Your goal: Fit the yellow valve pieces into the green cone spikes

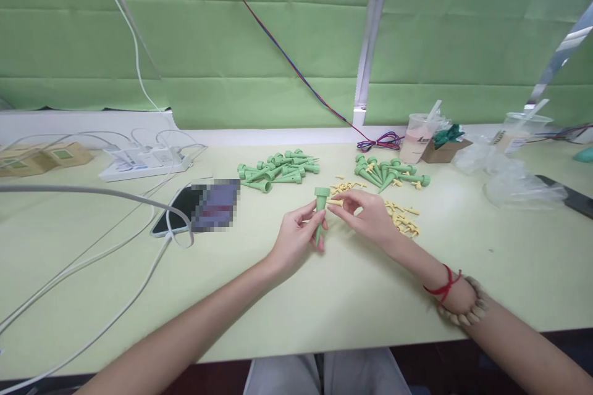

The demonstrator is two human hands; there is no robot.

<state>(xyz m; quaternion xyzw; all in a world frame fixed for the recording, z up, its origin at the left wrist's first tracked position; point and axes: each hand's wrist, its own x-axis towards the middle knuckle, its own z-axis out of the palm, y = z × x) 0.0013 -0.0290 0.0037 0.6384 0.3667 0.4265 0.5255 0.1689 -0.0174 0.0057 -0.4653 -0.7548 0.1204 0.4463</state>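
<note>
While pinched upright in the left hand, fingers closed round its shaft above the table: one green spike, wide collar on top, tapering to a point below. Touching that collar from the right, one small yellow peg, nipped between thumb and fingertips of the right hand. On that wrist, two bands: a red string and a bead bracelet. Just beyond, a scatter of yellow pegs, too many and too small to count. Farther back, two heaps of green spikes: left heap and right heap, neither exactly countable. Off left, one phone and one power strip. Far right, two plastic cups.
</note>
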